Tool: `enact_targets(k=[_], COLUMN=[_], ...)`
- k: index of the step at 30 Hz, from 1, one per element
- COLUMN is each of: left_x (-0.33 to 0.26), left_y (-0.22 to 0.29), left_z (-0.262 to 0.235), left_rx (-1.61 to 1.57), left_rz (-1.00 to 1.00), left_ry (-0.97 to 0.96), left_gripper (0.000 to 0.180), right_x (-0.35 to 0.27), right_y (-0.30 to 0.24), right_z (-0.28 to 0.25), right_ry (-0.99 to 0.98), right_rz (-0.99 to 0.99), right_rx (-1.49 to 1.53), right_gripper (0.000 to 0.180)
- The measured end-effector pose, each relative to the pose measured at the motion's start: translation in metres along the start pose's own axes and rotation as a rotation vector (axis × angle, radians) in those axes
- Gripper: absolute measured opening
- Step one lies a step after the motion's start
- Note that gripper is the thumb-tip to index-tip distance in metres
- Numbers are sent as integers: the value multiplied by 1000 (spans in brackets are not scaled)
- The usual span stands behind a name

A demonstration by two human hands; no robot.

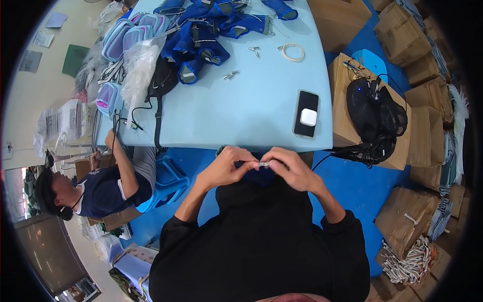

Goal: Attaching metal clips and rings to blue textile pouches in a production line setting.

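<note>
My left hand and my right hand meet just in front of the table's near edge. Fingertips of both pinch a small silver metal piece, too small to name more exactly. Below them, a bit of dark blue fabric shows at my lap, partly hidden by my hands. Similar silver metal pieces lie on the light blue table, and a few more metal pieces sit farther back beside a roll of tape.
Blue fabric pouches pile up at the far left, with light blue cases and clear plastic bags. A phone bearing a white case lies right. Cardboard boxes and a black bag stand right; a seated person works left.
</note>
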State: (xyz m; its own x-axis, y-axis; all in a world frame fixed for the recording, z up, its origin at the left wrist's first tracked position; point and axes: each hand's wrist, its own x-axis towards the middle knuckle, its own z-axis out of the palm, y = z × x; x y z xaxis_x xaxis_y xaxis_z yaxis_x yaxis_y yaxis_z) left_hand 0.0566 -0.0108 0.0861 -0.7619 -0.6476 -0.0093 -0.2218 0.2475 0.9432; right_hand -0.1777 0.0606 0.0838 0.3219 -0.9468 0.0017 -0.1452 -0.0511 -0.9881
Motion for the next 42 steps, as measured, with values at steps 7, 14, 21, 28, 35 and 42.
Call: enact_targets(k=[7,14,21,28,35,42], left_x=[-8,-24,-13,-3,-3,-3], left_y=[3,28,13,10,11,12], left_z=[-13,-32,-12,28,42,42], left_rx=[105,254,229,-57,-52,-49], left_rz=[62,177,-24,-157,-148,-141], left_ry=[-4,-152,-4,100,60,106], left_gripper=[4,8,10,19,22,25], right_x=[-4,-24,-5,-53,-62,-71], right_y=[4,-13,-64,-191,-279,-249], right_z=[-1,5,-15,-38,-100,-63], right_ry=[-80,-72,195,696,-277,114], right_rz=[-192,-271,-318,-1030,-433,-774], right_rx=[-380,-408,-671,-395,-328,-158], right_gripper=[16,12,15,27,97,108])
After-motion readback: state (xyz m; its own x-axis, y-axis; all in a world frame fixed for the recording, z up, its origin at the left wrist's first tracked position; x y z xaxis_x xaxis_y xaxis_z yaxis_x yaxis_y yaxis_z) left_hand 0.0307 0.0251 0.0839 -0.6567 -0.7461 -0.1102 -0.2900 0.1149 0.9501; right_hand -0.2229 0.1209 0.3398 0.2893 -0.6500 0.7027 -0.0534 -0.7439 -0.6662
